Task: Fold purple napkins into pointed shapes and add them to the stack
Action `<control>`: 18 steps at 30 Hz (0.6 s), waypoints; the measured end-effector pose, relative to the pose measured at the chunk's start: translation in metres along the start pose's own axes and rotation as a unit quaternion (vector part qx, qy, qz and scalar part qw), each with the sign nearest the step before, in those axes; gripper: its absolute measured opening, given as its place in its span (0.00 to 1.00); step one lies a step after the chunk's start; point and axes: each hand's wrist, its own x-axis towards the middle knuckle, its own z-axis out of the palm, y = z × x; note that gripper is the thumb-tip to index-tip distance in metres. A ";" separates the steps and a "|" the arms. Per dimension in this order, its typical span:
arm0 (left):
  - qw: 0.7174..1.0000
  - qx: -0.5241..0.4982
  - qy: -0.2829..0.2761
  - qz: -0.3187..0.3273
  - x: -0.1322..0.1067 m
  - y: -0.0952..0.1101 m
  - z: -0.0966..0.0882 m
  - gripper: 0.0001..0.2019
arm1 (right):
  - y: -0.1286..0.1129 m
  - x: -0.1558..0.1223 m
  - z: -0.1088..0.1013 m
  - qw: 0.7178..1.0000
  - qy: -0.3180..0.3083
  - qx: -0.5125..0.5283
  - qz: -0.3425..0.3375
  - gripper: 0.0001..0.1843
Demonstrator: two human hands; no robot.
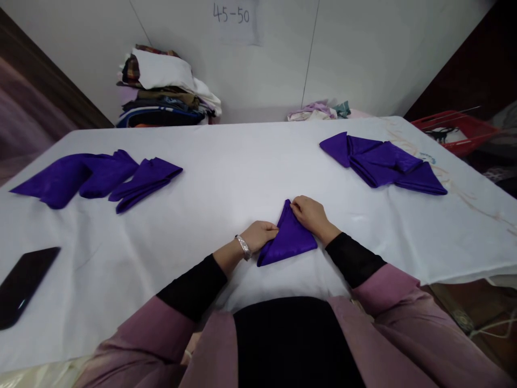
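Note:
A purple satin cloth (290, 240), folded into a triangle, lies on the white-covered table in front of me with its point away from my body. My left hand (258, 236), with a silver bracelet at the wrist, pinches the cloth's left edge. At the top point, the fingers of my right hand (310, 214) are closed on the fabric. Other folded purple cloths (379, 161) lie in an overlapping group at the right. More purple cloths (92, 175) sit loosely at the left, beside a folded one (147, 180) with its layers showing.
A dark phone-like slab (26, 283) lies at the left front of the white table cover (226, 161). Behind the table are a stack of folded clothes (165, 94) and a smaller cloth heap (317, 110). A red basket (468, 132) stands past the right edge.

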 end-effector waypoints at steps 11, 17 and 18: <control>0.956 0.274 0.065 0.080 0.001 0.010 0.004 0.09 | 0.002 0.001 0.003 1.000 0.007 -0.002 -0.005 0.12; 0.953 0.285 0.070 0.080 0.009 0.021 0.003 0.10 | 0.002 0.001 0.003 1.000 0.005 -0.001 -0.004 0.11; 0.951 0.289 0.073 0.080 0.011 0.022 0.004 0.09 | 0.002 0.001 0.003 1.000 0.005 0.000 -0.004 0.11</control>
